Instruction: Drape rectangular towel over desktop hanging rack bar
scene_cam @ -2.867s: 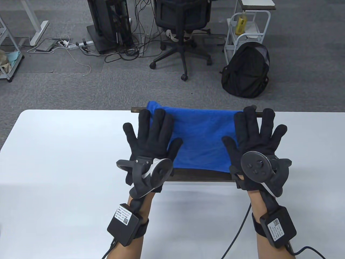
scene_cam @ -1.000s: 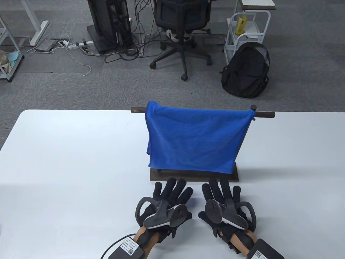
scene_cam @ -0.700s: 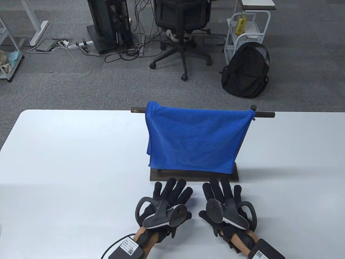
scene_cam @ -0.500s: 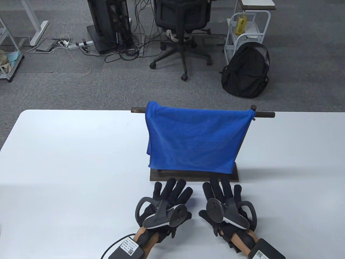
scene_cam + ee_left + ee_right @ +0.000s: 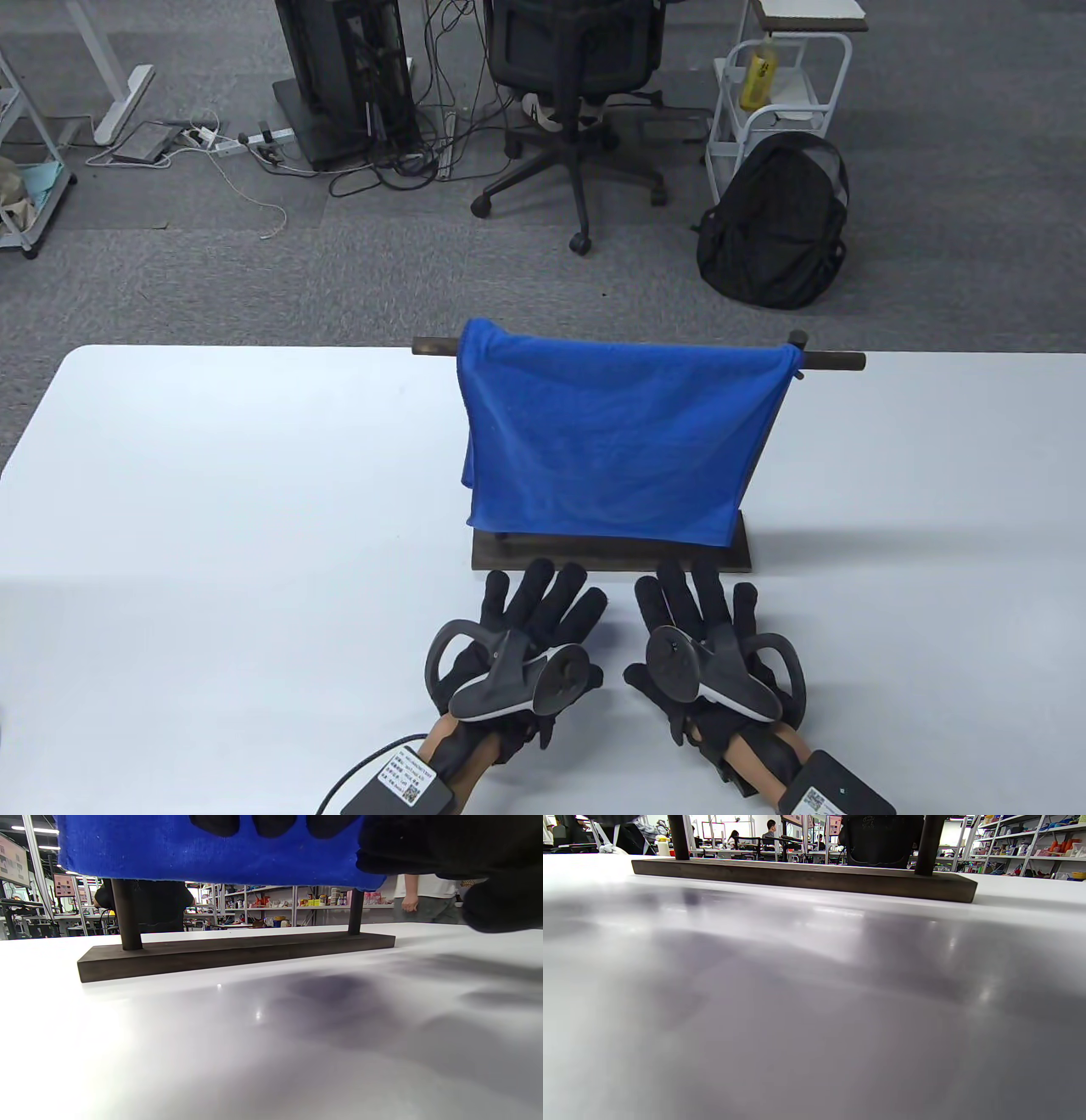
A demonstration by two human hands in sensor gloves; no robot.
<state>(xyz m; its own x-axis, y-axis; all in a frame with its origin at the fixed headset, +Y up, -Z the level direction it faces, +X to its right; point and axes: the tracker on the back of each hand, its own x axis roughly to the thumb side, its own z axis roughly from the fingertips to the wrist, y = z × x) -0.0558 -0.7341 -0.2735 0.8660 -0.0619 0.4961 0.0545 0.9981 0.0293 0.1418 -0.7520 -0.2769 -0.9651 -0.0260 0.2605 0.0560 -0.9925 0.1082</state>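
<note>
A blue rectangular towel [image 5: 611, 441] hangs draped over the dark bar [image 5: 836, 361] of a wooden desktop rack, whose base [image 5: 611, 559] stands mid-table. The towel's front flap hangs almost to the base; it also shows in the left wrist view [image 5: 203, 849]. My left hand [image 5: 543, 607] lies flat on the table just in front of the base, fingers spread, holding nothing. My right hand [image 5: 700, 603] lies flat beside it, fingers spread, also empty. The rack base shows in the right wrist view [image 5: 806, 876].
The white table [image 5: 212, 509] stretches wide on both sides of the rack. Beyond its far edge are an office chair [image 5: 577, 76], a black backpack [image 5: 776, 225] and a white cart [image 5: 780, 85] on the floor.
About three seconds ago both hands were raised at the towel's sides on the rack. They have since drawn back onto the table in front of the base; over the last second nothing moves.
</note>
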